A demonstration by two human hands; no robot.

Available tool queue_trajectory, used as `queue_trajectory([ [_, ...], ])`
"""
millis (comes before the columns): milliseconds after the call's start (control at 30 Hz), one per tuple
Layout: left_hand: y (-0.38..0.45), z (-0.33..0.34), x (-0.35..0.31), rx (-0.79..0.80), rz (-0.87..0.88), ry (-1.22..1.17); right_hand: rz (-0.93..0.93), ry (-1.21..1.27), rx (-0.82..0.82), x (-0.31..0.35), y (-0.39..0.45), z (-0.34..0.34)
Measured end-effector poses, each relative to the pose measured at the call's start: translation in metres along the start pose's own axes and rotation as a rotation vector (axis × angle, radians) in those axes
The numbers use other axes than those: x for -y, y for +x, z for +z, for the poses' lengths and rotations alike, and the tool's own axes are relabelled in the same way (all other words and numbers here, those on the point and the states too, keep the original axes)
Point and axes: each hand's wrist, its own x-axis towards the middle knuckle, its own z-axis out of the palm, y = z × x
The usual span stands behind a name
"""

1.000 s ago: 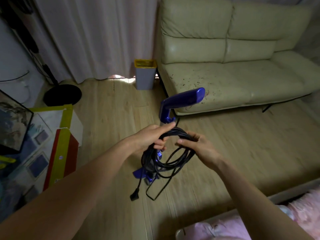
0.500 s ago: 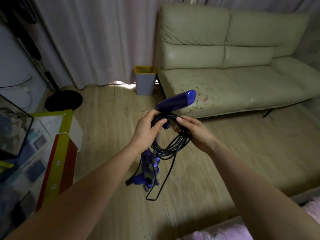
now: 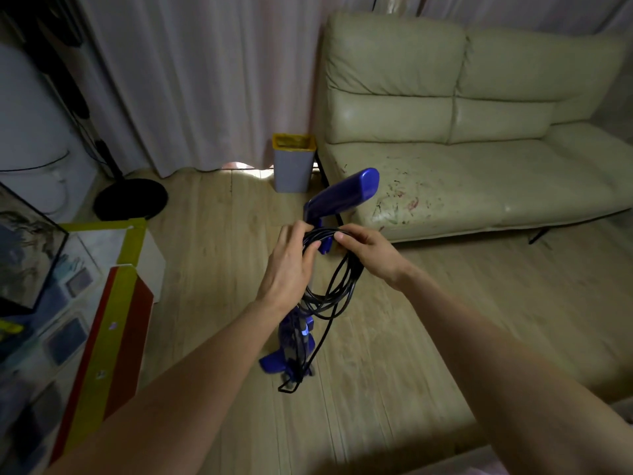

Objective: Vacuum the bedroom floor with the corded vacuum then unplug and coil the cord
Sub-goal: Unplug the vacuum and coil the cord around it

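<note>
Both hands are raised over the wooden plank floor point(image 3: 394, 337), working a black power cord point(image 3: 334, 289) gathered into loops. The left hand point(image 3: 291, 265) has fingers and thumb curled round the upper left of the loops, back of the hand toward the camera. The right hand point(image 3: 371, 250) pinches the top right of the same loops, thumb tip visible on the cord, fingers curled beneath. So both hands are grasping the cord.

The coil hangs down between the hands, directly in front of the blue upright corded vacuum point(image 3: 296, 347). The top of the loops lies against the neck just under the blue vacuum handle point(image 3: 344, 195), which angles up and to the right. Cannot tell whether the loops are hooked on the neck or only held against it. One long strand drops from the coil down the vacuum body and ends in a bend on the floor beside the vacuum base.

The vacuum stands upright on the floor, near the front left corner of a cream leather sofa point(image 3: 479, 132) with marks scattered on its seat.

A grey waste bin with a yellow liner point(image 3: 294, 166) sits just left of the sofa, against pale curtains point(image 3: 205, 80). A round black stand base point(image 3: 132, 198) is on the floor at far left. A box with yellow and red edging point(image 3: 113, 303) is at lower left.
</note>
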Motion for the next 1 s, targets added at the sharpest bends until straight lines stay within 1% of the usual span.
queue_trajectory([
  [167,0.012,-0.002,0.007,-0.025,0.03,0.114,-0.005,-0.023,-0.01,-0.003,0.014,0.009],
  [300,0.02,-0.003,0.01,-0.034,0.024,0.19,0.068,0.016,0.057,-0.008,0.02,0.011],
  [367,0.018,0.0,0.011,-0.062,0.035,0.201,0.012,-0.004,0.049,-0.011,0.022,0.014],
  [433,0.019,0.002,0.015,-0.089,0.065,0.219,-0.11,-0.195,-0.019,-0.016,0.024,0.019],
  [533,0.018,0.007,0.023,-0.074,0.166,0.337,-0.227,-0.601,-0.128,-0.027,0.024,0.024],
  [633,0.01,0.014,0.034,-0.061,0.27,0.443,-0.291,-0.743,-0.191,-0.044,0.023,0.029],
  [700,0.007,0.016,0.042,-0.066,0.355,0.494,-0.327,-0.831,-0.264,-0.055,0.024,0.036],
  [800,0.003,0.02,0.049,-0.06,0.444,0.558,-0.306,-0.884,-0.334,-0.064,0.021,0.042],
  [900,-0.005,0.025,0.056,-0.035,0.507,0.631,-0.253,-0.867,-0.286,-0.069,0.014,0.04],
  [1000,-0.008,0.017,0.054,0.034,0.491,0.692,-0.221,-0.889,-0.119,-0.066,0.006,0.029],
])
